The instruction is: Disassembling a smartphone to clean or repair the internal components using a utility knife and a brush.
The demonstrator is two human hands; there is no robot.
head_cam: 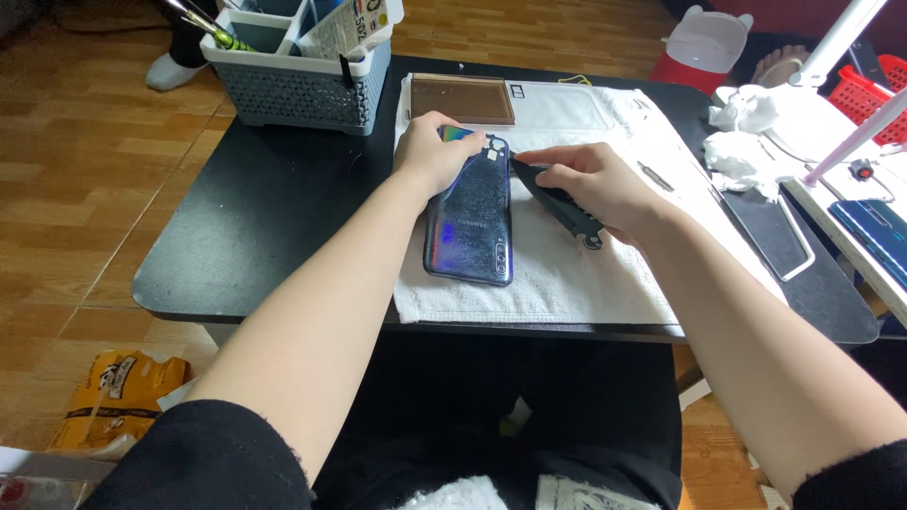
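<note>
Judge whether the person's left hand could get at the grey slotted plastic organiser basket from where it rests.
Probably yes: the left hand rests on the blue phone, and bare black tabletop lies between it and the grey basket.

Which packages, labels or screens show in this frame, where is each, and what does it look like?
Yellow bag: on the floor, lower left; crumpled, yellow-orange with a white patch.
Printed packet: standing in the grey basket at the table's far edge; white with black and yellow print.
Phone: face down on the white towel, under the left hand; glossy dark blue back, screen hidden.
Second phone: far right; blue, rectangular, cut off by the frame.
</note>
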